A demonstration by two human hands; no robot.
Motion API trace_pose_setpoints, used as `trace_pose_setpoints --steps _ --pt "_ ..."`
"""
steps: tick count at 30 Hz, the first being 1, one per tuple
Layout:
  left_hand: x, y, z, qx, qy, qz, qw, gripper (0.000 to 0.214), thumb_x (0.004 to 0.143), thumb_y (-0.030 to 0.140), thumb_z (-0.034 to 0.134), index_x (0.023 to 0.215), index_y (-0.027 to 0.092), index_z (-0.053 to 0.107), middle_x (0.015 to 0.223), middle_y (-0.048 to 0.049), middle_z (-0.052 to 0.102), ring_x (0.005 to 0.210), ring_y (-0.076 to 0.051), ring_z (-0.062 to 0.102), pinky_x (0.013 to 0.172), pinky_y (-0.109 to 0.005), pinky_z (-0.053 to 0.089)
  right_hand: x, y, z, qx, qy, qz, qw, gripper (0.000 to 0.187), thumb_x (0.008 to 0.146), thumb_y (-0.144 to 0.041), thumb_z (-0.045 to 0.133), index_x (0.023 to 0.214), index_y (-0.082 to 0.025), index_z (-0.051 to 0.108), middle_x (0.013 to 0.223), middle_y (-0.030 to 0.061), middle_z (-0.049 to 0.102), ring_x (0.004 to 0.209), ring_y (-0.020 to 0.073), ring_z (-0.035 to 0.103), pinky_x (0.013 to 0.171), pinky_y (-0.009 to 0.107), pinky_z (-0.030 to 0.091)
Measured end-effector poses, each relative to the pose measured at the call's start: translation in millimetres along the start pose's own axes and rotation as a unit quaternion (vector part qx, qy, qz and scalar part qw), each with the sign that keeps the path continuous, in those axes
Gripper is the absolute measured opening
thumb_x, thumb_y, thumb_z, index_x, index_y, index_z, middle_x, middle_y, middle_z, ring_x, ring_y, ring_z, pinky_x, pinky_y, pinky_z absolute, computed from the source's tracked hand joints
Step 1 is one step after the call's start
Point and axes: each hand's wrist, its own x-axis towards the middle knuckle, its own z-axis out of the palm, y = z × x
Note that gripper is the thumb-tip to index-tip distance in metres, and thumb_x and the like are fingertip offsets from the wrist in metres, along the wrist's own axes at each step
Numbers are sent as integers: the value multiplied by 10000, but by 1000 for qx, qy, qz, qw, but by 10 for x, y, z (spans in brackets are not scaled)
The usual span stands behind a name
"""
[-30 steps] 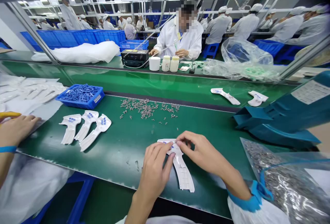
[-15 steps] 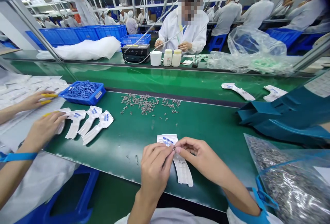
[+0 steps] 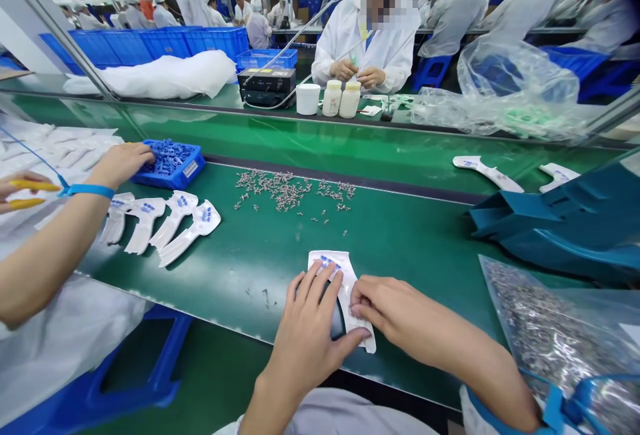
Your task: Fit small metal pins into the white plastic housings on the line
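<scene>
The left hand [image 3: 311, 329] lies spread on the white part [image 3: 347, 279] at the near edge of the table [image 3: 410, 241]. The right hand [image 3: 390, 307] curls against its near half; any grip is hidden. Blue pieces [image 3: 327, 262] occupy its far end. Four similar parts [image 3: 171, 224] and loose metal pieces [image 3: 284, 193] remain aside.

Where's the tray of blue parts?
In the head view's left half, the blue tray sits beyond the row of white pieces, left of the scattered metal bits.
</scene>
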Motion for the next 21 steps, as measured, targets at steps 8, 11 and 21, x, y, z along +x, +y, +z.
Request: trace_pose_setpoints --steps 8,11,21 --pt "14 -26 11 0 -15 -1 1000 708 881 562 626 1422 171 389 1510 -132 444 1445 -328 318 1113 -544 341 130 -31 -5 -127 20 -48 991 215 950 -96 478 781 -189 573 856 30 679 747 179 630 626 279 354" --pt "16 -31 8 -2 -18 0 1000 706 886 566 617 1424 169 388 1517 -126 437 1447 -321 315 1119 -538 337 155 -50 4 -145 15 -38 989 222 947 -91 478 773 -191 572 866 33 686 740 181 636 614 280 344" --pt "18 -31 7 -9 -10 -10 1000 698 873 548 644 1402 154 416 1498 -146 454 1438 -333 328 1109 -533 355 206 -119 -85 -110 -24 112 987 54 935 -254 583 938 -203 568 846 41 694 747 232 648 538 278 292"
